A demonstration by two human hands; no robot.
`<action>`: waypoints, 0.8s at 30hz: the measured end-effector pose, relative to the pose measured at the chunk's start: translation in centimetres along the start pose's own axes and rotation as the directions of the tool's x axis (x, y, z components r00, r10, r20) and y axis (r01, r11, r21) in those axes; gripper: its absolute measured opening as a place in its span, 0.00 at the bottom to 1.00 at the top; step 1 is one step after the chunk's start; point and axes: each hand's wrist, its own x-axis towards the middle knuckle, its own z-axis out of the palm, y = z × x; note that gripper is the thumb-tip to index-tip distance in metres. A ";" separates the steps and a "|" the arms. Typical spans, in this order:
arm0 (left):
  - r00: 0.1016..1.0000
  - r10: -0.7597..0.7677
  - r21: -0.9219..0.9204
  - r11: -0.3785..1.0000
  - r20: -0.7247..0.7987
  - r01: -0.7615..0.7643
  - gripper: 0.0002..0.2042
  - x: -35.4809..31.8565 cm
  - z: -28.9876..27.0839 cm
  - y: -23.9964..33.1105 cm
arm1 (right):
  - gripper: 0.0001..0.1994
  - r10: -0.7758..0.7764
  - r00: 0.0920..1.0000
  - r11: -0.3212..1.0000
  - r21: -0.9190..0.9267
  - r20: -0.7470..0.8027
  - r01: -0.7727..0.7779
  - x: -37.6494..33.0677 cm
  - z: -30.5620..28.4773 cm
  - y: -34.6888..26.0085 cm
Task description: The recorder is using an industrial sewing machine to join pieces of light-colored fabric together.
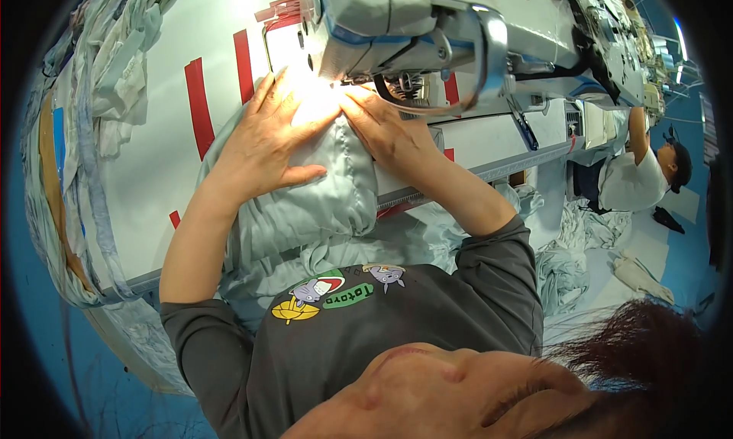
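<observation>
A pale green satin fabric piece [305, 214], gathered and puffed, lies on the white sewing table [149, 183] and hangs down toward my lap. My left hand [267, 137] rests flat on it, with the fingers stretched toward the needle area and the thumb held apart. Close by on the right, my right hand [388, 132] has its fingers together at the fabric's edge, apparently gripping it. Both sets of fingertips are close to the sewing machine [382, 11] head. The machine's bright lamp washes out the needle area and part of the fingertips.
Red tape strips [200, 107] mark the tabletop. A dark-handled small tool [523, 126] lies right of the machine, above a measuring tape [496, 162] along the edge. Fabric strips [99, 126] drape over the left side. More cloth is piled at right, where a co-worker [630, 183] sits.
</observation>
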 end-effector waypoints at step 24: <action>0.999 0.041 -0.016 0.999 0.032 -0.041 0.37 0.8 -1.0 -1.3 | 0.29 -0.103 0.982 0.965 0.256 0.156 0.061 -0.6 -2.5 0.1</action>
